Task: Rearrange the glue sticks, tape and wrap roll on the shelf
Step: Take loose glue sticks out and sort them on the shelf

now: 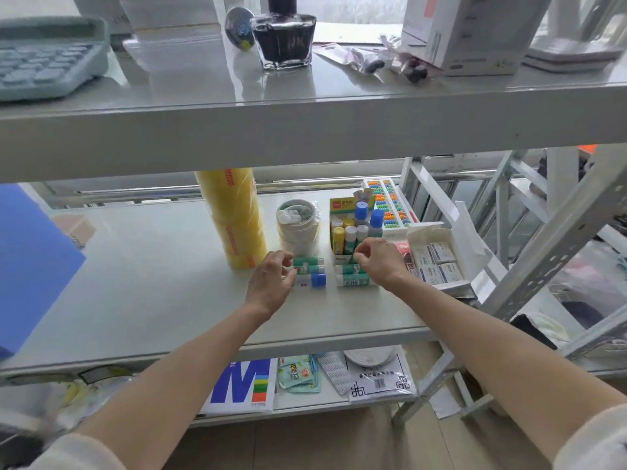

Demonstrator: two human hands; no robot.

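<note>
On the middle shelf [152,283] a tall yellow wrap roll [234,218] stands upright. Right of it stands a stack of white tape rolls [298,228]. A small box of upright glue sticks [356,228] stands further right. In front of the tape lie three glue sticks [310,271] on their sides, the nearest with a blue cap. My left hand [271,283] has curled fingers pinching the left ends of these sticks. Two green-labelled glue sticks [351,276] lie before the box. My right hand [380,259] hovers over them with curled fingers; what it holds is hidden.
A colourful abacus [390,201] and an open white box of small packs [437,259] sit at the right. A blue sheet [30,266] covers the left. The upper shelf carries an ink bottle [285,35] and a calculator [47,59]. Metal frame struts [543,252] rise at right.
</note>
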